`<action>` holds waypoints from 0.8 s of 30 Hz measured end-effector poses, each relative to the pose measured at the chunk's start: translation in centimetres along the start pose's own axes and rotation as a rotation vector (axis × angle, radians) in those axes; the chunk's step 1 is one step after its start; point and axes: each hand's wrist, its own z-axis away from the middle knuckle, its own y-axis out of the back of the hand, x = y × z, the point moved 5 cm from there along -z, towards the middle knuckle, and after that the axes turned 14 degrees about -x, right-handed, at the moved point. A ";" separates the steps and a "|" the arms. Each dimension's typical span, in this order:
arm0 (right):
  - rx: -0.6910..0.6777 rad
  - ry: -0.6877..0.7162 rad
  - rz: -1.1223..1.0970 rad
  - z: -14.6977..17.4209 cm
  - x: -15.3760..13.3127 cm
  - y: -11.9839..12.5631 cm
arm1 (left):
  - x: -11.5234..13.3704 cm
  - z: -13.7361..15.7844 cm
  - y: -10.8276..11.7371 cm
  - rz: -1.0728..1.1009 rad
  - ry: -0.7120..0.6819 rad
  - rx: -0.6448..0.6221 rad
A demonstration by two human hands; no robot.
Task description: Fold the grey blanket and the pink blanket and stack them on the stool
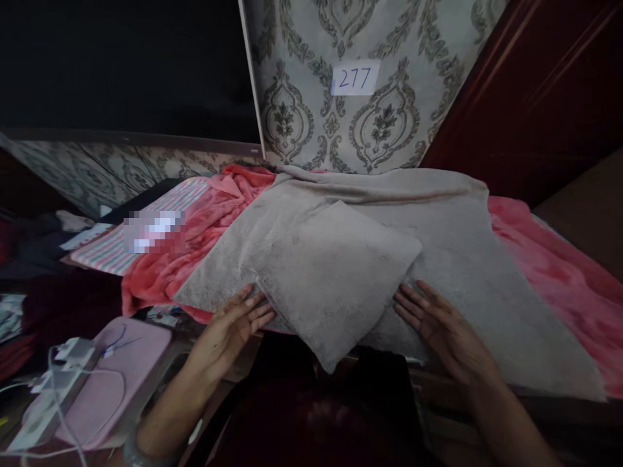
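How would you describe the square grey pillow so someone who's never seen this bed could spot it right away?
Find the patterned wall with the paper label 277; below it a grey blanket lies over a pink blanket. On the grey blanket's near edge sits the grey pillow, between the left hand and right hand. It is plump, square and turned corner-forward.

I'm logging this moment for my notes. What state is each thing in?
Grey cloth: folded over itself, corner hanging off the near edge.
Pink blanket: spread out under the grey cloth, bunched at the left.
Left hand: open, flat, fingers at the fold's left edge.
Right hand: open, flat on the cloth at the fold's right edge.
Paper note: stuck on the wall, reads 277.
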 end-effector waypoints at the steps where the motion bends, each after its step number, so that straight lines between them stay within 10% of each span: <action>1: -0.005 -0.014 -0.037 0.0 0.0 -0.4 | -0.4 -0.1 -0.4 0.025 0.020 -0.012; 16: 0.029 -0.055 -0.250 -6.6 -1.9 0.1 | -0.6 -2.8 -6.5 0.034 -0.120 0.156; 24: -0.028 -0.116 -0.168 -7.9 -1.8 1.3 | 6.0 -2.2 0.5 -0.180 -0.052 0.251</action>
